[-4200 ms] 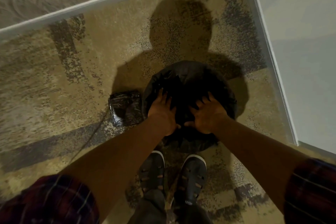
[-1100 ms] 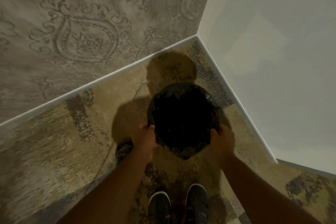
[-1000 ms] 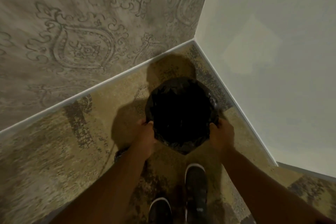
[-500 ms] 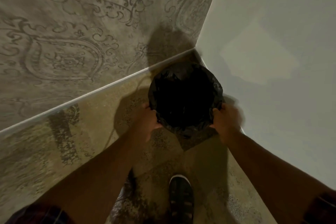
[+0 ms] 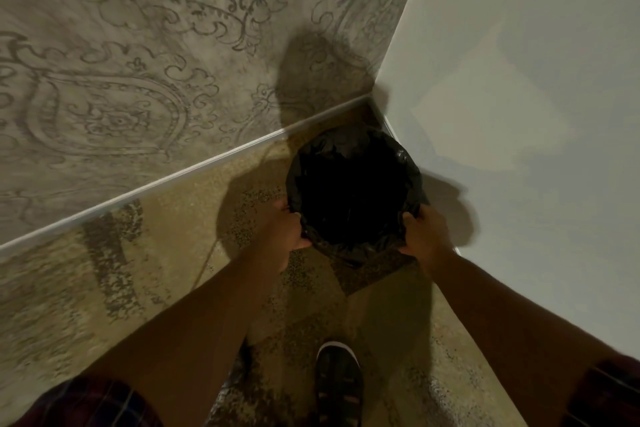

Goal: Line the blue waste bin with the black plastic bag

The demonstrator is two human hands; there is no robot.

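1. the black plastic bag (image 5: 353, 191) covers the bin in the far right corner of the room; its mouth is open and round, and the inside is too dark to see into.
2. the bag's edge is folded over the rim all around, so no blue of the bin shows from this view.
3. the left hand (image 5: 287, 229) is closed on the near left edge of the bag, fingers curled over the rim.
4. the right hand (image 5: 424, 232) is closed on the near right edge of the bag in the same way, thumb at the rim.
5. the far side of the bag sits just beside the white baseboard (image 5: 173, 180) under the patterned wall (image 5: 138, 62), with only a thin strip of floor between.
6. the right side of the bag lies close to the plain pale wall (image 5: 519, 114); i cannot tell whether it touches.
7. the mottled carpet (image 5: 156, 281) is open to the left and on the near side of the bag.
8. one dark shoe (image 5: 339, 381) stands near, below the bag, well apart from it.
9. plaid sleeves show at both near corners; the left sleeve (image 5: 90, 406) is the clearer one.
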